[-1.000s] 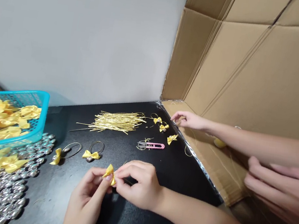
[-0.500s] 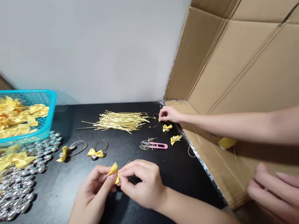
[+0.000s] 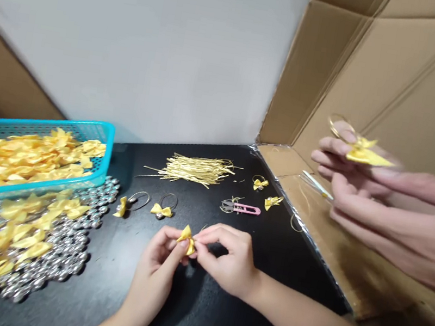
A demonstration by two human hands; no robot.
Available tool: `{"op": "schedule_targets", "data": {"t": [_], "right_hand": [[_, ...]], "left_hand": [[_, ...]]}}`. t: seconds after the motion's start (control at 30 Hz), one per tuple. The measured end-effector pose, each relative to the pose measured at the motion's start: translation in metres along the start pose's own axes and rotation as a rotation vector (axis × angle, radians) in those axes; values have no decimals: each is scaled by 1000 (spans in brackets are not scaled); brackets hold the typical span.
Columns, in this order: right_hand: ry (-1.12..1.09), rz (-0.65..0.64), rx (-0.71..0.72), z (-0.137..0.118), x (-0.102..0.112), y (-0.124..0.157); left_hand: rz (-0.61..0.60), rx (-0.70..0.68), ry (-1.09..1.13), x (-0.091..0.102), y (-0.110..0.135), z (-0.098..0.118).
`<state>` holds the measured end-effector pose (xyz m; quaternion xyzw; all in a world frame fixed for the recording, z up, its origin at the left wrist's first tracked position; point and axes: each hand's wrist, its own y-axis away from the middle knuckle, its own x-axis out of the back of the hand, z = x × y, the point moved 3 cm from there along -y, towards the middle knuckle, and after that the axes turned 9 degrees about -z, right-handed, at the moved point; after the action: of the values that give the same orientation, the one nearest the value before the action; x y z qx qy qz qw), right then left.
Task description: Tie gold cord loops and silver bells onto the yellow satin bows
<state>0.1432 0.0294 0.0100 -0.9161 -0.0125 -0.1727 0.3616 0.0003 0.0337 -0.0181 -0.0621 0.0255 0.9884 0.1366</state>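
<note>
Low over the black table, a small yellow ribbon bow is pinched between thumb and fingers of my left hand. My right hand pinches at the bow's right side, its fingertips pressed together; a thin wire end shows above them, and the rest of what they grip is hidden. Just beyond my left hand lie a yellow bow with a silver bell and wire loop and a second such bow. Thread snips with a pink handle rest beyond my right hand.
Gold twist ties lie in a pile at the back. A turquoise basket of yellow bows stands left, with silver bells and loose bows before it. At right, a co-worker's hands hold a looped bow beside a cardboard wall.
The co-worker's hand has lifted a looped bow off the table's back right and brought it to the other hand. My hands keep their pinch on the bow. The view has shifted left.
</note>
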Motion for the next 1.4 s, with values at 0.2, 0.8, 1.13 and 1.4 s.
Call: {"op": "schedule_targets", "data": {"t": [0.2, 0.8, 1.13, 1.4], "right_hand": [[-47, -16, -70, -1, 3, 0], [136, 21, 136, -5, 2, 3], [307, 20, 295, 2, -6, 7], [362, -15, 305, 9, -12, 9]], "left_hand": [[-58, 59, 220, -3, -1, -6], [-61, -10, 77, -4, -1, 0], [27, -89, -130, 2, -2, 0], [-9, -43, -117, 10, -4, -12]]}}
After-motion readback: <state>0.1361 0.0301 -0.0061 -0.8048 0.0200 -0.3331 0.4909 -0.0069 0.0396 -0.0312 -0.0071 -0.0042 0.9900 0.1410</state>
